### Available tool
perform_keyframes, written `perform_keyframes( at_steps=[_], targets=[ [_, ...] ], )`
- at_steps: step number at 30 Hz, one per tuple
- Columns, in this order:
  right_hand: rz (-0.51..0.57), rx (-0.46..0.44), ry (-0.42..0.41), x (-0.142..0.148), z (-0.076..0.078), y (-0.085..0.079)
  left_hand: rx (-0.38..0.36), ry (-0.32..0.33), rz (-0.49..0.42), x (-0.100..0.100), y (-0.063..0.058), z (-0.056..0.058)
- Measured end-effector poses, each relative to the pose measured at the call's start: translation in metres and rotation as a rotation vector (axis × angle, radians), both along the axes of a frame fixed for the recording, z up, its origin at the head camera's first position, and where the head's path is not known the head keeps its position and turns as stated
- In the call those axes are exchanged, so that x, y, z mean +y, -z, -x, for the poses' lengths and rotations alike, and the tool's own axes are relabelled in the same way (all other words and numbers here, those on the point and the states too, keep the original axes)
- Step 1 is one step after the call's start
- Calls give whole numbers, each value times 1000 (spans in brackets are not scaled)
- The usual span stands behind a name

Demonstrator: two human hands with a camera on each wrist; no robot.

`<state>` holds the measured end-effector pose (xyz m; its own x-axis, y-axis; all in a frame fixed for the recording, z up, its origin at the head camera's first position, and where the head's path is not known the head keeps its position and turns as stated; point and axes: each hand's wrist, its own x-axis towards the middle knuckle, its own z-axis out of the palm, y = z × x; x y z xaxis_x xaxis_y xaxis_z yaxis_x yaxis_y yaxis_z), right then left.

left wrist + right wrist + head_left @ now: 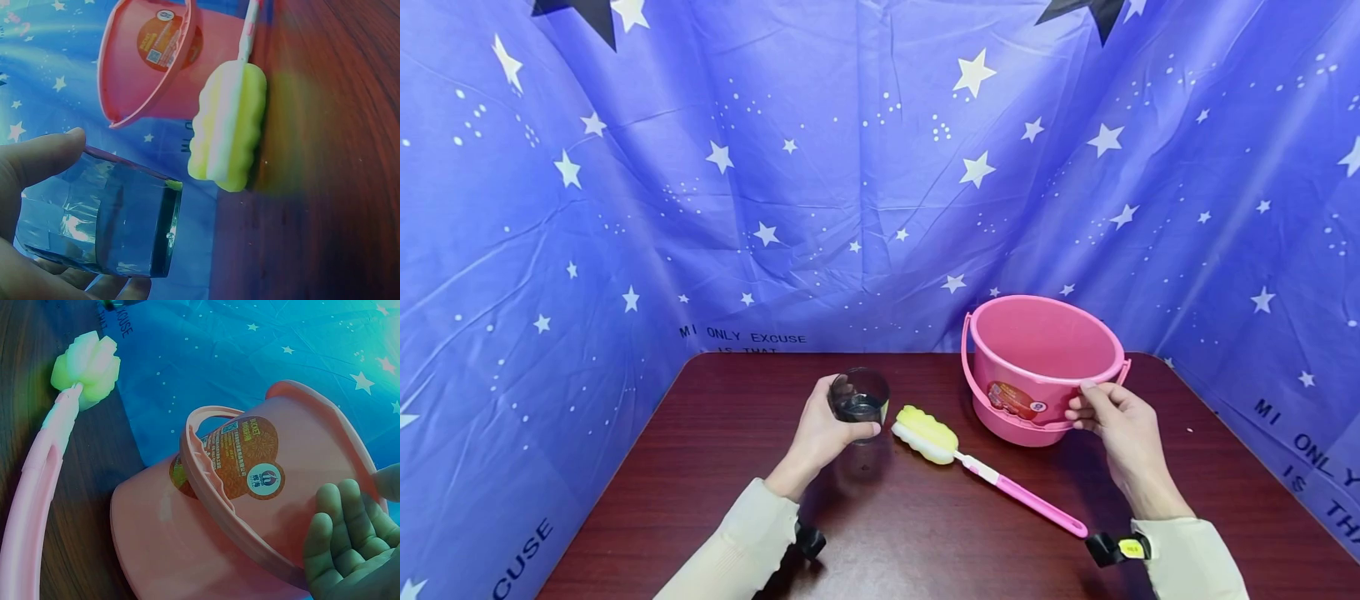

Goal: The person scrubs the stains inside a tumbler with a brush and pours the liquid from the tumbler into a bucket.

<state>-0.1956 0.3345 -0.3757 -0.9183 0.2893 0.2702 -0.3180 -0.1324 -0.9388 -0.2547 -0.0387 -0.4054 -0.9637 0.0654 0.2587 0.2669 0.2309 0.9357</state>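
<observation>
Left hand [820, 431] grips glass [859, 408], fingers wrapped round its side, mouth up, just off worktop [700, 467]. Right hand [1122, 429] pinches bucket [1045, 337] by rim, thumb over edge, fingers bent against outer wall. Bucket at worktop's right, handle hanging down front. Brush [988, 473] lies between hands, yellow-white head near glass. Starry curtain [850, 183] behind.

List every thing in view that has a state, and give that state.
Glass: lifted, mouth up; contents unclear.
Brush: lying on the table.
Bucket: upright, mouth open.
Bucket handle: folded down.
Left hand: holding the glass.
Right hand: holding the bucket.
</observation>
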Motion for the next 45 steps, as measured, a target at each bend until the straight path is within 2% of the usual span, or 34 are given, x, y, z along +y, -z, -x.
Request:
perform_keyframes(
  at_steps=[16,29,45],
  targets=[
    [0,-9,-9,1,-1,-1,17,41,-2,15,-16,2],
    [6,-21,-15,2,-1,-1,51,78,-2,26,-22,4],
    [-2,-36,-8,1,-1,-2,82,90,72,45,-38,1]
  ],
)
